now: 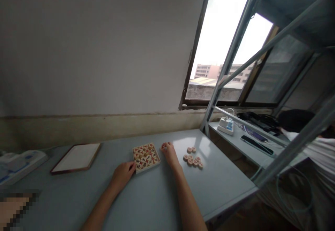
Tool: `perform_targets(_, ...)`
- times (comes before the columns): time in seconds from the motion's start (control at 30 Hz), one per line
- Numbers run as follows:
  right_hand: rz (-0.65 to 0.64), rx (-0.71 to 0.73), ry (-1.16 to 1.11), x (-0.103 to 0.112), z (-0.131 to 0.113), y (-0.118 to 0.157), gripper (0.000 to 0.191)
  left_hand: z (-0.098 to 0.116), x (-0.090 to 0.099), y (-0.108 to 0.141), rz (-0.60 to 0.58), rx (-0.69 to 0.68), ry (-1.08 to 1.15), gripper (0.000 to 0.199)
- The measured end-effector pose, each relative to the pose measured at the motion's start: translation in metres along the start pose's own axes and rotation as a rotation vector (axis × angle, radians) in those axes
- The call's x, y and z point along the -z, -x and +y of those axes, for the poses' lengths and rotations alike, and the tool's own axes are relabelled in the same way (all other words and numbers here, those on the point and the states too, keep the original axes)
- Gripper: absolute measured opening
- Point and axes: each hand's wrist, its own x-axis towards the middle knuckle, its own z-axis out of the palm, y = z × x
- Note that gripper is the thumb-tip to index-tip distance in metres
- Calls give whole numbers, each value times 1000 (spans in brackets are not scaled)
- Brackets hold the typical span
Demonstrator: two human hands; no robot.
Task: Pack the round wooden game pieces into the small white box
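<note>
A square tray (146, 168) filled with rows of round wooden pieces (146, 153) marked in red and black sits on the grey table. My left hand (123, 176) rests at the tray's lower left side, its fingers closed against the edge. Just right of the tray, my right hand (169, 153) pinches a round piece (163, 147) at its fingertips. Farther right lie loose round pieces (193, 161), several in a cluster and two (191, 150) just behind them.
A white board with a brown frame (75, 158) lies at the left, near a power strip (23, 164). A metal bed frame (232, 53) rises at the right. Beyond it, a second table holds a phone (257, 145), another power strip (225, 125) and cables. A person's light clothing (316, 150) shows far right.
</note>
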Motion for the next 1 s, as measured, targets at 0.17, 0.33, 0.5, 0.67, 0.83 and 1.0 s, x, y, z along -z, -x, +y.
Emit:
perform_targets(0.17, 122, 17, 115, 13, -9, -1, 11, 0, 0, 2, 24, -16, -28, 39)
perform_targets(0.33, 43, 160, -11, 15, -17, -6, 19, -3, -2, 1, 36, -26, -45, 40)
perform_targets(0.5, -45, 225, -53, 4, -24, -2, 19, -1, 0, 0, 13, -13, -62, 40)
perform_targets(0.67, -83, 173, 43, -4, -28, 1, 24, 0, 1, 1, 3, 1, -56, 40)
perform_targets(0.83, -108, 157, 103, -7, -28, 3, 24, -3, -2, 0, 31, -23, -37, 39)
perform_targets(1.0, -72, 158, 191, -2, -28, 5, 28, -4, -3, 0, 35, -13, -50, 41)
